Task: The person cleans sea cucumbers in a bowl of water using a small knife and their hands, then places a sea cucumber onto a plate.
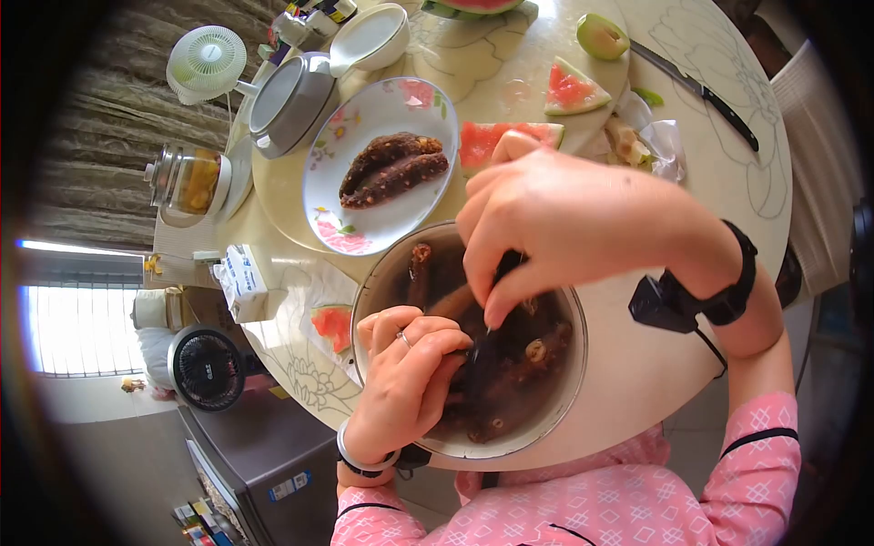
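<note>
Both hands are over a round basin (575, 400) of murky dark liquid. Several dark sausages (537, 350) lie in it, partly under the surface. My left hand (410, 364), with a ring on it, is closed at the basin's left side, fingertips against something dark. Just above and to its right, my right hand (528, 218) pinches thumb and forefinger together. A thin pale bit shows below that pinch, too small to name. The fingers hide what lies between the hands. Beyond the basin, a flowered oval plate (373, 105) bears dark, speckled sausages (396, 168).
Watermelon pieces (575, 88) lie behind the right hand, and another slice (332, 326) is left of the basin. A black-handled knife (728, 118) and a cut green fruit (601, 38) are at the far right. A tissue pack (241, 284) sits at the left edge.
</note>
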A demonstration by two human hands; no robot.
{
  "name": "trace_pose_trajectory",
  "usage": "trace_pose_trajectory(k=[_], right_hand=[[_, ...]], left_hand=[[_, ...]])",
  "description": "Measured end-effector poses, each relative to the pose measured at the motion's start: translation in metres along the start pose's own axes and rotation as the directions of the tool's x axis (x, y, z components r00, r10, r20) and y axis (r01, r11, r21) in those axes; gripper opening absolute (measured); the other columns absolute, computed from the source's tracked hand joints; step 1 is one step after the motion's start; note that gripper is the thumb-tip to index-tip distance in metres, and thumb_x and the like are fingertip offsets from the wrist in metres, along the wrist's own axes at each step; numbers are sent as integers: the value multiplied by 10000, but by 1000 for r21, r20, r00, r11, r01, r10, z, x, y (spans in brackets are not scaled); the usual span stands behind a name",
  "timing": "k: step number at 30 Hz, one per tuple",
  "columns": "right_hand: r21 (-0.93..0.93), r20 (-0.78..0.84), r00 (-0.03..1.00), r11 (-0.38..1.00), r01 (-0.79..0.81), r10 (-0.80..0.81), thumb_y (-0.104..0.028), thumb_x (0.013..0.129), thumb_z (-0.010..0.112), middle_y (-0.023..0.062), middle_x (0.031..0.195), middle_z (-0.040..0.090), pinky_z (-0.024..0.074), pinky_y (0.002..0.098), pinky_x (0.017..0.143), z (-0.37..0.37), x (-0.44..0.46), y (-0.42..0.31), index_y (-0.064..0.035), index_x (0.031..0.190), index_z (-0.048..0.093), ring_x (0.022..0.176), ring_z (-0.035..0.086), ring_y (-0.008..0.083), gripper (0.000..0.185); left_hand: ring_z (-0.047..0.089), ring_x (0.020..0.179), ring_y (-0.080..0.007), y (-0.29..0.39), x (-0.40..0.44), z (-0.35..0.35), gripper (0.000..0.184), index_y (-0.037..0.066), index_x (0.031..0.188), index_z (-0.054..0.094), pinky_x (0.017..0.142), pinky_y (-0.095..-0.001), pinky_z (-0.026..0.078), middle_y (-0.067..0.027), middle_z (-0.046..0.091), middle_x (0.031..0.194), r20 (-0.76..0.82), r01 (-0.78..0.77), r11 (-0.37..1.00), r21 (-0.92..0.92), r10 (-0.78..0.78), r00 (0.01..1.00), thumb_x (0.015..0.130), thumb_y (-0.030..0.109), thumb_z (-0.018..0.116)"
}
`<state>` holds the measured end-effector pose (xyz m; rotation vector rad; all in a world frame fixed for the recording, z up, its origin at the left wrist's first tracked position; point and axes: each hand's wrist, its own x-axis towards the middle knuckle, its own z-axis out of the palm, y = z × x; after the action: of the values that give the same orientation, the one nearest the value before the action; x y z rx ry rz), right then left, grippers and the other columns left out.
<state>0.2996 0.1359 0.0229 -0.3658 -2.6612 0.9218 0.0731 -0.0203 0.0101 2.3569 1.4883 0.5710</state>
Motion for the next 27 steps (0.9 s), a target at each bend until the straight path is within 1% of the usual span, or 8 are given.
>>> trace_pose_trajectory(k=[1,9,10,13,17,22,25,27], right_hand=[[14,24,997,997,-79,79,-338,784,829,-56,751,631,345,378,905,-1,1,4,-188,805,810,902,610,166,153],[80,5,1000,997,12,-12,-349,782,837,-42,763,652,335,363,892,10,4,7,-169,791,808,894,617,159,182],[57,80,995,996,-69,65,-355,789,833,-38,767,656,336,360,882,1,5,7,-167,792,806,883,621,160,190],[-16,16,997,997,-71,71,-367,799,824,-38,775,656,336,361,882,-14,-3,10,-170,807,806,884,620,157,197],[38,12,998,998,57,-58,-369,802,825,-36,768,659,340,358,872,7,2,0,-170,821,811,869,622,162,201],[16,43,995,995,-94,94,-364,818,814,-47,767,659,342,360,888,-15,-1,10,-178,813,810,869,626,159,186],[129,105,994,990,-54,41,-350,816,815,-45,767,660,347,358,897,-5,2,3,-175,812,813,873,628,159,175],[74,25,1000,997,-15,13,-348,812,819,-42,760,655,349,359,917,4,3,7,-171,808,812,877,627,162,178]], left_hand=[[550,1037,-251,0,-1,0,238,132,1030,682,966,-402,339,19,683,1036,-9,-1,1000,3,1,1000,827,18,730],[550,1037,-249,1,0,0,249,138,1030,682,963,-407,337,18,678,1047,-14,4,1000,30,-4,1000,820,17,738],[550,1036,-248,1,-1,0,251,138,1031,682,961,-408,337,19,677,1045,-21,0,1000,28,0,1000,819,17,738],[550,1036,-251,0,0,0,265,136,1042,678,958,-410,336,16,676,1043,-38,1,1000,25,0,999,815,14,739],[549,1033,-253,1,0,-1,274,134,1049,677,956,-411,336,13,675,1045,-19,-15,999,34,16,1000,812,9,736],[536,1039,-252,1,-1,0,285,133,1051,674,960,-412,327,12,672,1050,-42,-4,999,34,5,999,806,-2,735],[531,1043,-252,0,-1,0,294,132,1055,672,963,-414,323,11,672,1052,-42,-11,998,57,13,999,804,-4,737],[532,1042,-252,0,-1,1,293,133,1056,674,962,-414,324,10,672,1052,-45,-13,998,57,16,999,804,-4,737]])
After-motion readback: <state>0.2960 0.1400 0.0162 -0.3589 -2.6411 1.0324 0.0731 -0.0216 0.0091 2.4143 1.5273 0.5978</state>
